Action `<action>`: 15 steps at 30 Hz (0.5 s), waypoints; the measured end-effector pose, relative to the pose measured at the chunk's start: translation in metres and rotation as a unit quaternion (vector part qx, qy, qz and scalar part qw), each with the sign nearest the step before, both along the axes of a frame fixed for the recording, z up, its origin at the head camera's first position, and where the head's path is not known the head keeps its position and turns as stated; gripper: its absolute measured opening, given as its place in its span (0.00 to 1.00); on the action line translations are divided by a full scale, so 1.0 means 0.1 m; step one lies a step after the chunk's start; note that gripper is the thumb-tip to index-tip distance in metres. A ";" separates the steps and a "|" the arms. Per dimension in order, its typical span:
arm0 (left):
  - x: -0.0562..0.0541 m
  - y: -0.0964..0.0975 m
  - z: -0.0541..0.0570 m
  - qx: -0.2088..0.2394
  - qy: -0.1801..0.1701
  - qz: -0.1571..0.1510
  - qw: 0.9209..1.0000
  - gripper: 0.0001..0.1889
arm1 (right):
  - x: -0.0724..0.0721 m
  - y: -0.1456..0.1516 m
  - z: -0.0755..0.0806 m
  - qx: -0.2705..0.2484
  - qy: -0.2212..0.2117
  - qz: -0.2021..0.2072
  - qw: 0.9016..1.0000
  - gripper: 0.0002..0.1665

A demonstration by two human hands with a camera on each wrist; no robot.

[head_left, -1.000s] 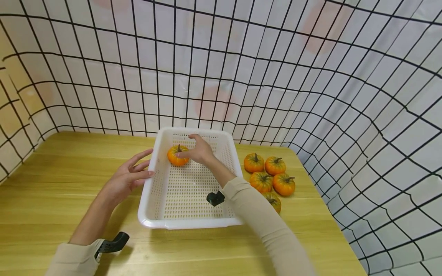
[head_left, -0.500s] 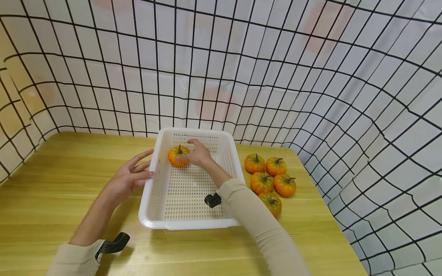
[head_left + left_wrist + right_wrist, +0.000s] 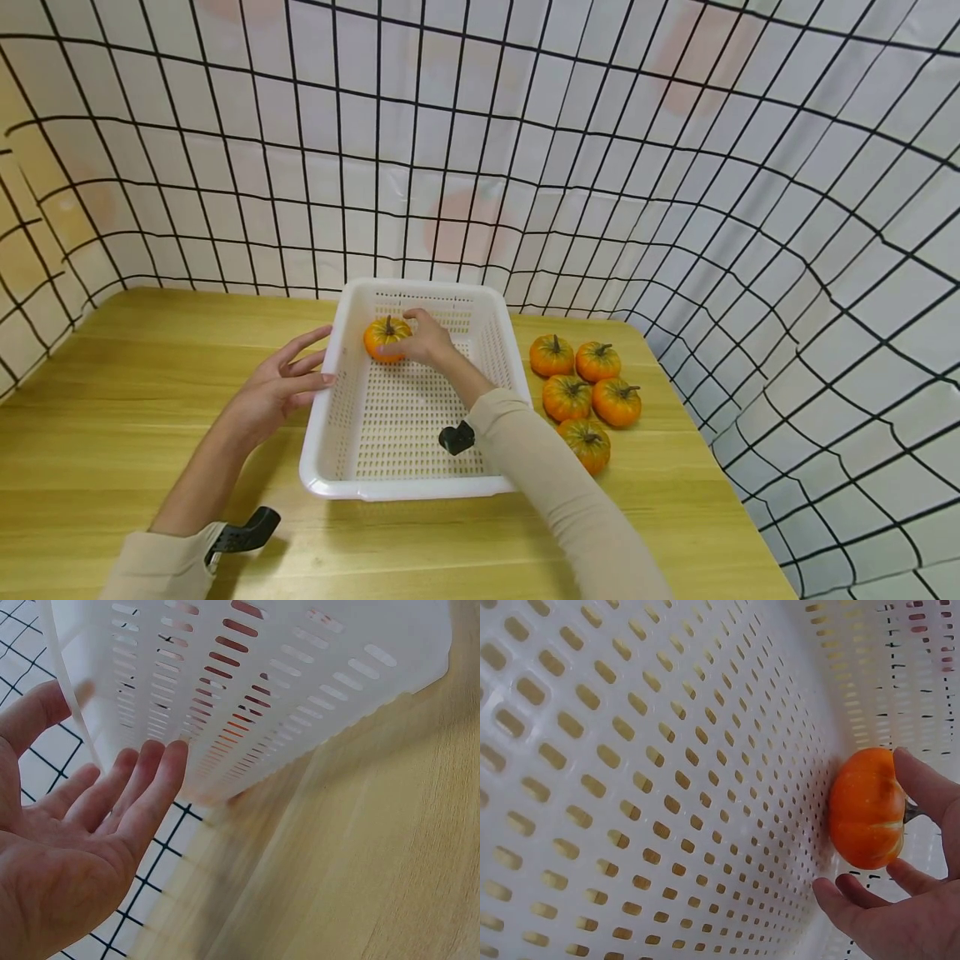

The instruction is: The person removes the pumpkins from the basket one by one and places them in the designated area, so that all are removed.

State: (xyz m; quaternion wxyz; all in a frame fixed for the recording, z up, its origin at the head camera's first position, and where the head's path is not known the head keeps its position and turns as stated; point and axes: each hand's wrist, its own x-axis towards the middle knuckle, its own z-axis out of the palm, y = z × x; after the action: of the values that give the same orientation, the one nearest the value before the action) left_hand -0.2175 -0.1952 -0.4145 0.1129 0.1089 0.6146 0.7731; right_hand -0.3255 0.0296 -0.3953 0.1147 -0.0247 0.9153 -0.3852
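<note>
A white plastic basket [image 3: 408, 487] with slotted walls stands on the wooden table. Inside, near its far left corner, sits a small orange pumpkin [image 3: 387, 337] with a short stem. My right hand [image 3: 432, 340] reaches into the basket and pinches this pumpkin between thumb and index finger; in the right wrist view the pumpkin [image 3: 868, 810] has the thumb at one edge, the index finger at the opposite edge, and the other fingers apart from it. My left hand [image 3: 266, 393] is at the basket's left side, fingers fairly straight against the outer wall [image 3: 247, 697], thumb at the rim.
Several more small pumpkins [image 3: 567, 397] lie grouped on the table just right of the basket. A black wire grid [image 3: 435, 200] with pale sheeting behind it rises along the back and both sides of the table [image 3: 135, 400].
My right hand has moved slightly left and lower around the pumpkin, and its forearm has swung left, showing more of the nearest loose pumpkin. The left hand and the basket look unchanged.
</note>
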 end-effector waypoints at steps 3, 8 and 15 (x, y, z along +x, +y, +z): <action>0.00 0.00 0.00 -0.001 0.000 0.002 1.000 0.41 | 0.01 -0.01 -0.01 0.001 0.004 -0.002 1.000 0.51; 0.00 0.00 -0.01 -0.002 0.001 0.001 1.000 0.40 | 0.01 -0.03 -0.01 0.009 0.008 -0.005 1.000 0.50; 0.01 -0.01 0.00 -0.007 0.002 0.000 1.000 0.40 | 0.01 -0.07 -0.05 0.020 0.020 -0.006 1.000 0.49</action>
State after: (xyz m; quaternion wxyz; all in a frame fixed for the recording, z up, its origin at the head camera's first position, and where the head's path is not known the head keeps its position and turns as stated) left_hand -0.2165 -0.1959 -0.4148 0.1126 0.1096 0.6200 0.7687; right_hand -0.3243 0.0226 -0.4001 0.0948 -0.0247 0.9250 -0.3672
